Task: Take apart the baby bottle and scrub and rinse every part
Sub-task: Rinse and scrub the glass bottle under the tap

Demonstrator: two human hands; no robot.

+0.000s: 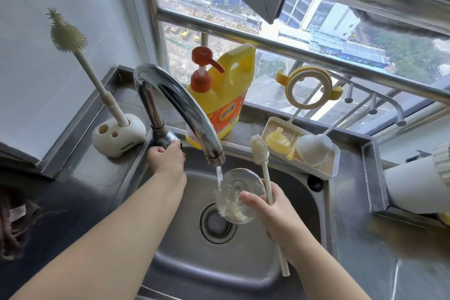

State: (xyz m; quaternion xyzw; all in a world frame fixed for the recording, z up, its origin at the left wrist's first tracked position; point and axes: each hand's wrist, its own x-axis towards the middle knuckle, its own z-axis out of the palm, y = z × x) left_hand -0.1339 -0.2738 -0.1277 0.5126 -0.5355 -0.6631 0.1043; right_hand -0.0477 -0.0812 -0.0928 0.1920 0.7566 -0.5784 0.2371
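Note:
My right hand [272, 212] grips the clear bottle body [237, 196] together with a long cream brush [261, 156], whose handle runs down past my wrist. Water streams from the chrome tap [185, 107] into the bottle's mouth over the steel sink [299, 204]. My left hand [166, 157] holds the tap's handle at its base. On the drying tray [333, 165] lie a yellow nipple [277, 140], a straw piece and a white cap [313, 148]. The bottle's yellow handled collar [308, 89] hangs on a rack post above the tray.
A yellow dish soap jug [219, 100] with an orange pump stands on the ledge behind the tap. A second bristle brush [80, 56] stands upright in a white holder [118, 136] at the left. A drain [218, 223] sits mid-sink. A white roll [416, 186] lies at the right.

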